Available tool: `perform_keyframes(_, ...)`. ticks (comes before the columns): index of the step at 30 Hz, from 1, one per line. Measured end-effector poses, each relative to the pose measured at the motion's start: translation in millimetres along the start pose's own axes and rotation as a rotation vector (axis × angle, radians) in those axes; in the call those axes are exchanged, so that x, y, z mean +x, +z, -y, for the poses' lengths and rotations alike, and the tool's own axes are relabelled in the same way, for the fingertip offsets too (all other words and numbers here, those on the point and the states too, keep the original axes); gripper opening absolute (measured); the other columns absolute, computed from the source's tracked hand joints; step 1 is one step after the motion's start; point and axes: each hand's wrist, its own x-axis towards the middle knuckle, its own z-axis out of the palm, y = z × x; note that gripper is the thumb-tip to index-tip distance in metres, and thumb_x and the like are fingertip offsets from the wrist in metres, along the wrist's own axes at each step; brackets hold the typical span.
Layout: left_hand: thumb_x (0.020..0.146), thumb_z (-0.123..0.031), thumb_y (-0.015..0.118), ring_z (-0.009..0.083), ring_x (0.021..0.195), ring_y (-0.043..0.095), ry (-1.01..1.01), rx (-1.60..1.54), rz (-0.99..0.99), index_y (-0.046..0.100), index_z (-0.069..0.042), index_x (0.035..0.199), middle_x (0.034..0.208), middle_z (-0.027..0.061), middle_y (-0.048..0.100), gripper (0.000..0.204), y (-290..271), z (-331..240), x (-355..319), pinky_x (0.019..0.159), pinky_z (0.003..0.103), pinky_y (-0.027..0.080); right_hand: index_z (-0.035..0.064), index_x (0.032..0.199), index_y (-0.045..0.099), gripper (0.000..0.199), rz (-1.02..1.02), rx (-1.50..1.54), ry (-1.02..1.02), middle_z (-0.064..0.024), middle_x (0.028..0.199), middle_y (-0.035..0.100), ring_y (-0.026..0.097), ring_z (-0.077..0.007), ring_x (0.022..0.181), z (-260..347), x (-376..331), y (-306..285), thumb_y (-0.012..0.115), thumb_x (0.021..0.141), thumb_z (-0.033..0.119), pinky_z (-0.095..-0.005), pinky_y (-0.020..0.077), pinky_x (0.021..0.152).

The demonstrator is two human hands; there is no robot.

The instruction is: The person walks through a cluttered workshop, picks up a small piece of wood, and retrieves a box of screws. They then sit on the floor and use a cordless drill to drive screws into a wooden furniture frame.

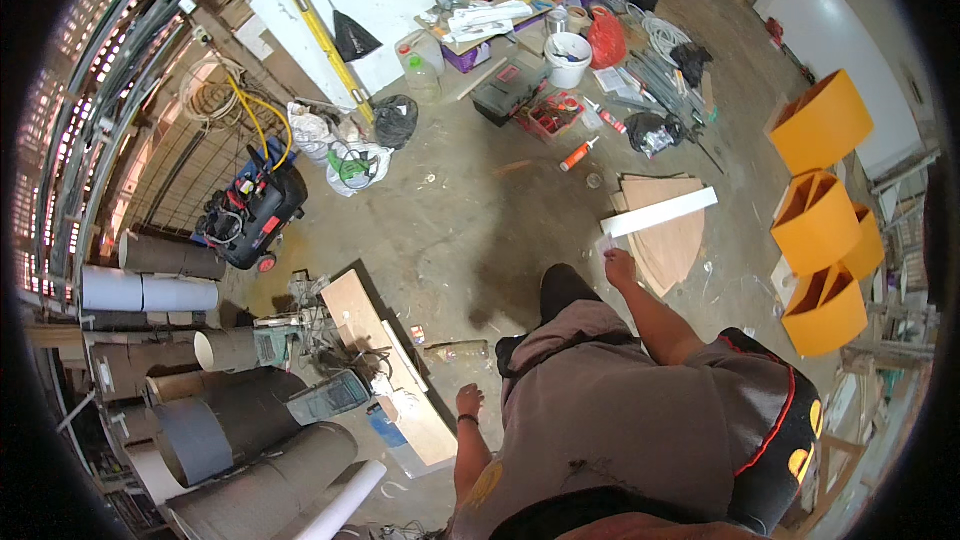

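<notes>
Bare right forearm [655, 325] reaches forward past the grey-brown cloth-covered torso [620, 410], angled slightly inward; bare right hand [620, 266] at its end, knuckles up, fingers bent, grip too small to read. Bare left forearm [471, 460] hangs lower at the left side, dark band [467, 418] on wrist; bare left hand [469, 399] relaxed, fingers loosely curled, not closed.

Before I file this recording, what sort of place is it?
Most likely a workshop, perhaps doubling as storage: a black wheeled machine resembling an air compressor, a long yellow spirit level and a dark toolbox are in view.
</notes>
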Motion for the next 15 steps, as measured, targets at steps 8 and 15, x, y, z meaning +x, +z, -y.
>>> perform_keyframes(8, 0.087, -0.034, 0.063, 0.0201, 0.074, 0.064, -0.292, -0.263, -0.081, 0.065, -0.012, 0.099, 0.085, 0.0059, 0.066, 0.025, -27, -45, 23, 0.063, 0.036, 0.052, 0.0099, 0.096, 0.072, 0.025, -0.014, -0.028, 0.102, -0.0199, 0.106, 0.065, 0.062, -0.0343, 0.102, -7, 70, -14, 0.057, 0.076, 0.009, -0.0433, 0.0487, 0.089)
perform_keyframes(15, 0.087, -0.022, 0.055, 0.0349, 0.087, 0.062, 0.786, 1.250, 0.101, 0.064, -0.004, 0.097, 0.087, 0.0172, 0.067, 0.022, 68, -153, 97, 0.076, 0.047, 0.048, 0.0005, 0.088, 0.071, 0.026, 0.076, -0.158, 0.199, -0.0215, 0.095, 0.068, 0.066, -0.0372, 0.090, -52, 168, -21, 0.056, 0.080, 0.020, -0.0452, 0.0521, 0.084)
